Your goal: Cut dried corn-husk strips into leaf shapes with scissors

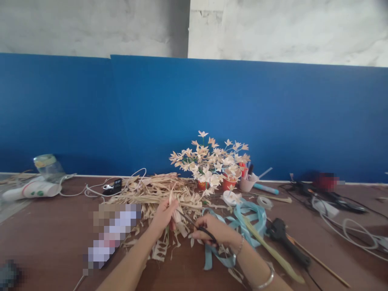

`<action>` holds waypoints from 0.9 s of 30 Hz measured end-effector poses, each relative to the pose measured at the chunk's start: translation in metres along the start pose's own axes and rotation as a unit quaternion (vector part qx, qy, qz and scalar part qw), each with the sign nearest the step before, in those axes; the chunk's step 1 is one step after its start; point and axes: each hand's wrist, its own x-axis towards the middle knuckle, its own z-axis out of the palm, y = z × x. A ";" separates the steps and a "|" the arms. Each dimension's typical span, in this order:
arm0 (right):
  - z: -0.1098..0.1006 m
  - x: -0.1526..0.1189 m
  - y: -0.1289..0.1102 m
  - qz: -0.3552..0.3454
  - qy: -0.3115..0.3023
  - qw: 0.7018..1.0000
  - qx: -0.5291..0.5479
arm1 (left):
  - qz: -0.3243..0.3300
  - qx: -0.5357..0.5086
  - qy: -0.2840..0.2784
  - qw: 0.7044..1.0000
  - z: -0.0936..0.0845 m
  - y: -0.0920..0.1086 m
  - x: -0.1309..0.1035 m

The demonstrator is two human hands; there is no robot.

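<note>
My left hand (167,214) is closed on a pale husk strip (176,217) that stands up between the fingers, over a pile of dry husks (151,190). To its right, my right hand (209,229) grips a pair of black-handled scissors (206,233), whose blades point up and left towards the strip. Cut husk scraps (160,248) lie below the hands. Behind them stand pale star-shaped flowers (201,153) in small red cups (229,182).
Blue ribbon (251,218) and a black glue gun (285,240) lie to the right, with a wooden stick and white cables (348,230) beyond. At left are a paper cup (38,190), a glass jar (50,167) and a pixelated object (113,234). A blue partition (182,105) rises behind.
</note>
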 end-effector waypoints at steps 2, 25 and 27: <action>-0.001 0.001 0.001 0.012 0.001 1.000 -0.010 | -0.003 0.003 -0.005 1.000 0.000 0.000 0.000; 0.002 -0.004 -0.009 0.030 -0.003 0.999 -0.036 | 0.034 0.011 0.049 0.998 0.000 0.010 -0.004; 0.002 -0.004 -0.008 0.023 -0.003 0.999 -0.040 | 0.033 0.010 0.046 0.998 0.000 0.009 -0.003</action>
